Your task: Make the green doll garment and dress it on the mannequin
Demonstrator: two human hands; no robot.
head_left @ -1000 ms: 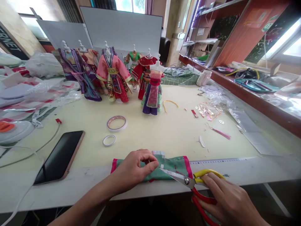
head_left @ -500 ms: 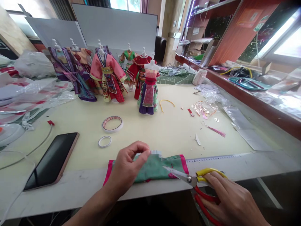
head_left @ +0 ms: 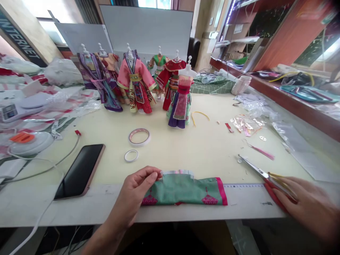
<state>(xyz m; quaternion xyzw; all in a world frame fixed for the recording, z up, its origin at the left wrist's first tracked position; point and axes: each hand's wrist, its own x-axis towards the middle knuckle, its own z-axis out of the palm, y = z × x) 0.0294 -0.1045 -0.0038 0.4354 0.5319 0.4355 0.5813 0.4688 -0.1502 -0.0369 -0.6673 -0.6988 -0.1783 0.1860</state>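
The green cloth (head_left: 180,187) lay along the near side of the table (head_left: 170,152). At its upper left edge, the left hand (head_left: 138,187) had thumb and finger pinched together — whether on fabric, I couldn't tell. Well right of the cloth, the right hand (head_left: 302,198) was clamped on the scissors (head_left: 262,173), tips pointing away. The ruler (head_left: 244,186) extended right from the cloth; beyond the cloth — to its upper left — lay two tape rolls (head_left: 139,137), and the phone (head_left: 79,171) lay left.

Green cloth, scissors

Green cloth (head_left: 177,189): pink end border, pink motifs, pale top strip; flat along near table (head_left: 170,152) edge, left hand (head_left: 138,191) pinched at top. Scissors (head_left: 255,168): red-yellow handles, in right hand (head_left: 305,202), blades together, angled up-left.
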